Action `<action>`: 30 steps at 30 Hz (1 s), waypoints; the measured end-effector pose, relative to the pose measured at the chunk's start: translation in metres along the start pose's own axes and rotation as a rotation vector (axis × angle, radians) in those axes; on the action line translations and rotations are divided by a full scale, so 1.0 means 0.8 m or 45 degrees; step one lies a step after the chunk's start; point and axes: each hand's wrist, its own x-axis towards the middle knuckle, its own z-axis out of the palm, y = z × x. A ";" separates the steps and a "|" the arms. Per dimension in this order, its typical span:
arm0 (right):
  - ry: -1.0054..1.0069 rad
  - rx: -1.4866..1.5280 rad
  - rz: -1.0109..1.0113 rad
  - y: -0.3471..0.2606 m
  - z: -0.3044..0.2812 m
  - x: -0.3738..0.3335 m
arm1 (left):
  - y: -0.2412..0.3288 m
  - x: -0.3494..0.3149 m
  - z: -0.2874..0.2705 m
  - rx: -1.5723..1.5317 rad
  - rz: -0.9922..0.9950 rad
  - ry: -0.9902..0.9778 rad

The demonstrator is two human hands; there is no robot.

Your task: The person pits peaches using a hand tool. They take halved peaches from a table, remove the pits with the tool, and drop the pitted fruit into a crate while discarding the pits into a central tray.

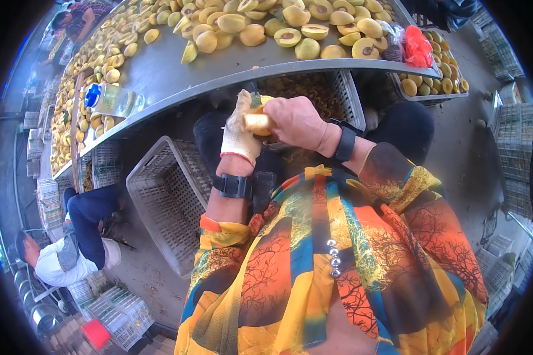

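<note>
Colourful shirt (299, 236) spreads just below the left hand (240, 131) and right hand (299, 122). Gloved and curled, the left holds a yellow fruit (266, 100), which sits between the two. Just beside it, the bare right is folded into a fist; I cannot tell what it grips. Ahead of both, halved fruits (287, 38) cover much of the worktop (166, 68); left of the left hand is a crate (145, 168).

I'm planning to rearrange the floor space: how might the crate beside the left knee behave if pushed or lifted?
The crate would probably feel light for its size, since its walls are full of holes. It looks like molded plastic with a thick rim, so it should stay fairly stiff. Its boxy shape suggests it would slide rather than roll.
</note>
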 end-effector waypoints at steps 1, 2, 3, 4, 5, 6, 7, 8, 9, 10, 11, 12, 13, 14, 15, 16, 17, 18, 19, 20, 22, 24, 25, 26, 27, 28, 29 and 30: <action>0.175 0.166 0.107 0.000 0.004 0.006 | 0.008 -0.007 0.010 -0.011 0.035 0.089; 0.341 0.638 0.377 -0.002 0.003 0.009 | 0.014 -0.010 0.013 -0.024 0.071 0.179; 0.436 0.730 0.494 0.002 0.001 0.013 | 0.020 -0.004 -0.006 0.019 0.111 0.014; 0.523 0.823 0.611 0.008 -0.003 0.013 | 0.033 -0.009 -0.003 0.037 0.167 0.102; 0.490 0.659 0.591 0.018 -0.011 0.010 | 0.043 -0.011 -0.012 0.118 0.252 0.116; 0.490 0.656 0.582 0.029 -0.013 0.005 | 0.055 -0.019 -0.029 0.197 0.336 0.131; 0.456 0.559 0.520 0.040 -0.014 -0.003 | 0.069 -0.034 -0.042 0.229 0.418 0.187; 0.421 0.467 0.463 0.051 -0.009 -0.012 | 0.081 -0.053 -0.061 0.263 0.495 0.248; 0.348 0.459 0.532 0.062 -0.001 -0.022 | 0.086 -0.071 -0.088 0.703 0.629 0.442; 0.266 0.421 0.597 0.066 0.004 -0.028 | 0.092 -0.091 -0.126 1.152 0.754 0.640; 0.154 0.313 0.600 0.066 0.007 -0.031 | 0.097 -0.103 -0.188 1.157 0.810 0.749; 0.043 0.205 0.598 0.067 0.011 -0.032 | 0.104 -0.118 -0.227 1.465 0.716 0.970; -0.093 0.114 0.566 0.070 0.017 -0.037 | 0.109 -0.130 -0.267 1.763 0.578 1.181; -0.187 0.011 0.509 0.073 0.023 -0.041 | 0.112 -0.136 -0.280 2.348 0.214 1.474; -0.152 -0.007 0.488 0.078 0.032 -0.050 | 0.121 -0.137 -0.277 2.340 0.237 1.441; -0.119 -0.018 0.463 0.082 0.039 -0.057 | 0.131 -0.139 -0.272 2.334 0.254 1.414; -0.156 0.026 0.509 0.075 0.032 -0.054 | 0.144 -0.133 -0.251 2.014 0.388 1.238; -0.157 0.031 0.513 0.072 0.025 -0.052 | 0.154 -0.127 -0.227 1.936 0.441 1.067; -0.178 0.045 0.549 0.072 0.018 -0.049 | 0.161 -0.115 -0.175 1.887 0.391 0.934; -0.197 0.059 0.589 0.072 0.010 -0.046 | 0.164 -0.097 -0.127 1.837 0.340 0.798; -0.162 0.128 0.659 0.069 -0.015 -0.038 | 0.165 -0.053 -0.058 2.256 0.494 0.633; -0.123 0.194 0.734 0.068 -0.037 -0.034 | 0.149 0.008 -0.018 2.379 0.861 0.457; -0.064 0.209 0.775 0.069 -0.050 -0.037 | 0.140 0.041 0.014 2.404 0.924 0.307; -0.007 0.232 0.805 0.071 -0.057 -0.041 | 0.132 0.070 0.044 2.430 0.982 0.171; 0.019 0.303 0.825 0.071 -0.063 -0.044 | 0.127 0.095 0.069 2.446 0.955 0.084; 0.030 0.293 0.839 0.069 -0.070 -0.046 | 0.119 0.120 0.091 2.456 0.929 -0.013; 0.032 0.340 0.866 0.069 -0.075 -0.049 | 0.108 0.146 0.110 2.494 0.795 -0.036; 0.031 0.394 0.876 0.066 -0.081 -0.050 | 0.103 0.165 0.121 2.532 0.660 -0.039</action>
